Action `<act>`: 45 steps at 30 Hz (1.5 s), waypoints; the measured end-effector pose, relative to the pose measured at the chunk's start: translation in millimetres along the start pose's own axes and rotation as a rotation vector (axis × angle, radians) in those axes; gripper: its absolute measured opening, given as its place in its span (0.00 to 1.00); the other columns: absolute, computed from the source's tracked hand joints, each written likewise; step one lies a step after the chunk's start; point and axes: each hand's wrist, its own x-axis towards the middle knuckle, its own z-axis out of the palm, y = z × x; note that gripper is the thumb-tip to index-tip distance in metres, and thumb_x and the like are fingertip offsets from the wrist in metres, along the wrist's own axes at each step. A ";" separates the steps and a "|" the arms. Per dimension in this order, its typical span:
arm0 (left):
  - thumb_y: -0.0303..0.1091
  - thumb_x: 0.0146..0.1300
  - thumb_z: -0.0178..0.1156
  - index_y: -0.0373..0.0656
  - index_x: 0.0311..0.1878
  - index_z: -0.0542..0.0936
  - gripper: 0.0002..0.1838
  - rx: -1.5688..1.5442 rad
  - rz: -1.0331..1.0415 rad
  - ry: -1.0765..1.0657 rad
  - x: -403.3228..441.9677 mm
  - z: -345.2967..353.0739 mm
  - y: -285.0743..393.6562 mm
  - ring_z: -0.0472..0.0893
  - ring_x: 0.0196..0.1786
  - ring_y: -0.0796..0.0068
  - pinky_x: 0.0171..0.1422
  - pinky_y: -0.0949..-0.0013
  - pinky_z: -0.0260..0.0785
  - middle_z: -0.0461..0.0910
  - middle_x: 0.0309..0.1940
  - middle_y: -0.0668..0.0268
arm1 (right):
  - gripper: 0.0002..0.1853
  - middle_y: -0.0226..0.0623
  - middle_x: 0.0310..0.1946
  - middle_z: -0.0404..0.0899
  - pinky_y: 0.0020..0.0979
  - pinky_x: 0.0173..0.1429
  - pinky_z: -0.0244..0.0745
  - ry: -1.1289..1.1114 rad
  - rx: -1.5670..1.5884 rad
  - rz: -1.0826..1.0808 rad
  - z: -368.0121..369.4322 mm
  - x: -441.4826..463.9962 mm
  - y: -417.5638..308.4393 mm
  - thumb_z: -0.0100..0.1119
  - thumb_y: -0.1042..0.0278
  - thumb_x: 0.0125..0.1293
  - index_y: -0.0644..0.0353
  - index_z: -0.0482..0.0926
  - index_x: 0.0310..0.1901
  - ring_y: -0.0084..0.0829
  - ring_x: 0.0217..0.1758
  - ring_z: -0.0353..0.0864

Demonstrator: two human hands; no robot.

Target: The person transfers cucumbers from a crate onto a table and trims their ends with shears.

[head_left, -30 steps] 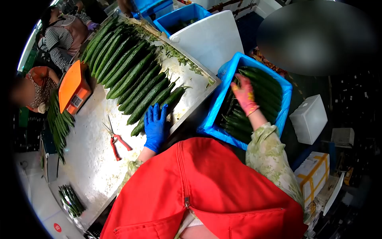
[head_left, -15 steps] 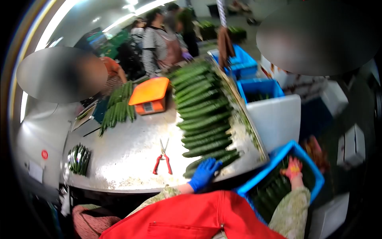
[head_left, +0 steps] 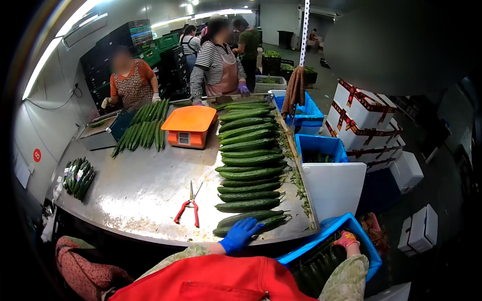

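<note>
My left hand (head_left: 241,235), in a blue glove, lies with outstretched fingers over the nearest cucumbers (head_left: 273,221) at the table's front edge. Beyond it, a long row of dark green cucumbers (head_left: 251,173) runs to the back of the table. Down at the right, my right hand (head_left: 346,240), in a red and yellow glove, is inside a blue-lined bin (head_left: 374,251) full of cucumbers. Its fingers look curled round a cucumber (head_left: 325,247), partly hidden. Red-handled shears (head_left: 189,205) lie with blades apart, left of the row.
An orange scale (head_left: 187,125) stands on the metal table (head_left: 135,175). Bundled cucumbers (head_left: 79,178) and a pile (head_left: 142,125) lie to the left. White foam boxes (head_left: 361,120) are stacked at right. Two people in aprons stand across the table; others work behind.
The view has shifted and become sharper. My right hand's fingers, spread over the bin's cucumbers before, now look curled in. My left hand stays on the front cucumbers.
</note>
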 end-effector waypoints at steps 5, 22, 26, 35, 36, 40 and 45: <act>0.40 0.60 0.59 0.53 0.68 0.67 0.31 0.002 -0.040 -0.015 2.8 -7.5 5.2 0.73 0.62 0.52 0.64 0.54 0.66 0.73 0.59 0.54 | 0.44 0.45 0.60 0.72 0.46 0.63 0.69 0.073 -0.169 0.117 19.4 -6.8 -16.7 0.72 0.43 0.41 0.55 0.70 0.61 0.45 0.63 0.73; 0.38 0.59 0.59 0.54 0.67 0.67 0.30 -0.044 -0.073 -0.025 2.8 -7.4 6.8 0.72 0.63 0.53 0.65 0.53 0.64 0.72 0.59 0.55 | 0.28 0.49 0.41 0.82 0.42 0.54 0.76 0.319 0.014 -0.082 17.9 -10.9 2.5 0.71 0.51 0.39 0.58 0.79 0.42 0.46 0.47 0.81; 0.37 0.59 0.59 0.53 0.67 0.67 0.31 -0.037 -0.055 -0.005 1.2 -6.7 4.0 0.73 0.62 0.52 0.64 0.53 0.65 0.72 0.59 0.55 | 0.28 0.48 0.38 0.82 0.43 0.50 0.76 0.566 0.174 -0.057 19.6 -14.6 28.7 0.69 0.55 0.35 0.60 0.80 0.42 0.48 0.45 0.81; 0.41 0.59 0.61 0.52 0.65 0.71 0.29 -0.043 -0.061 0.010 2.0 -4.7 3.1 0.73 0.61 0.50 0.64 0.52 0.65 0.74 0.57 0.54 | 0.13 0.33 0.39 0.74 0.33 0.51 0.70 1.198 0.891 0.183 -7.3 -104.4 167.2 0.62 0.74 0.55 0.63 0.72 0.42 0.31 0.42 0.73; 0.38 0.59 0.60 0.51 0.65 0.70 0.29 -0.061 -0.039 0.032 2.1 -1.3 0.7 0.72 0.62 0.50 0.64 0.52 0.64 0.73 0.58 0.53 | 0.12 0.34 0.39 0.74 0.32 0.51 0.69 1.387 0.966 0.151 -17.8 -118.3 170.2 0.61 0.72 0.57 0.64 0.72 0.42 0.31 0.42 0.73; 0.30 0.57 0.60 0.47 0.67 0.68 0.31 -0.248 -0.007 0.081 2.1 -15.4 -2.0 0.70 0.63 0.47 0.67 0.52 0.62 0.70 0.61 0.49 | 0.17 0.36 0.37 0.76 0.32 0.51 0.72 1.676 1.278 0.099 -78.9 -189.2 114.9 0.56 0.62 0.65 0.68 0.75 0.47 0.30 0.41 0.76; 0.27 0.59 0.58 0.41 0.64 0.70 0.27 -0.624 -0.143 0.272 14.4 -27.5 -18.9 0.67 0.66 0.47 0.73 0.56 0.57 0.70 0.62 0.50 | 0.15 0.39 0.37 0.77 0.33 0.55 0.71 1.449 1.370 -0.557 -131.8 -187.2 79.3 0.43 0.63 0.69 0.64 0.78 0.40 0.31 0.43 0.76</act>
